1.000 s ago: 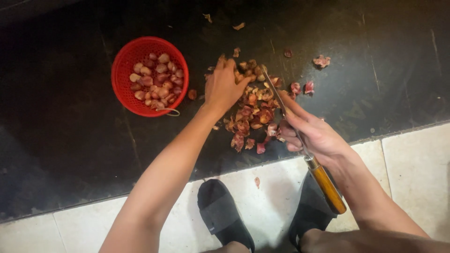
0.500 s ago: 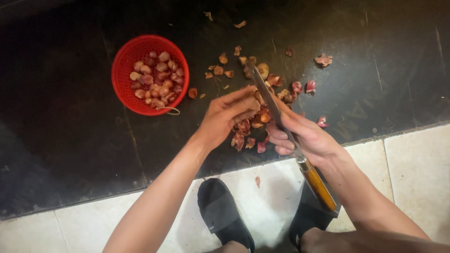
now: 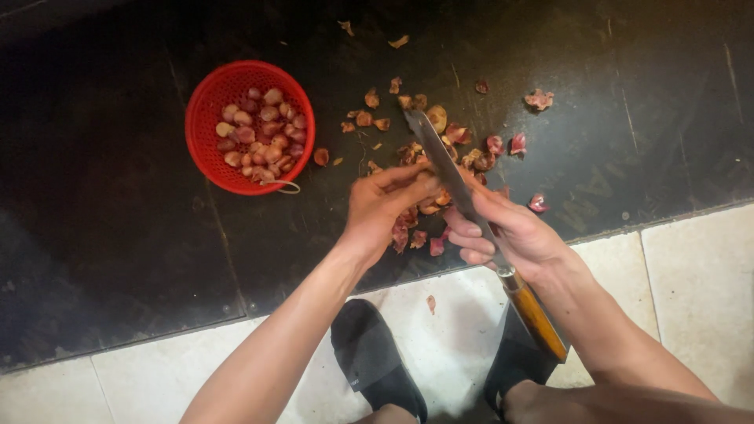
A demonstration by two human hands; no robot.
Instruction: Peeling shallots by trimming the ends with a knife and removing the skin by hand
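My right hand [image 3: 506, 228] grips a large knife [image 3: 444, 161] by the base of its blade; the wooden handle [image 3: 536, 316] sticks out toward me. The blade points up and left over a pile of shallots and reddish peels [image 3: 440, 149] on a dark mat [image 3: 118, 235]. My left hand [image 3: 385, 206] is closed on a small shallot right beside the blade, fingertips touching it. A red plastic basket [image 3: 206, 102] holding several peeled shallots sits to the left on the mat.
Loose peels lie scattered across the mat, some at the far top [image 3: 399, 41] and right [image 3: 539, 100]. Pale floor tiles [image 3: 691, 267] run along the near side. My two black shoes [image 3: 375, 360] stand on the tiles below my hands.
My left hand came back from the pile toward me and closed on a shallot next to the blade. The knife tilted up slightly; the right hand barely moved.
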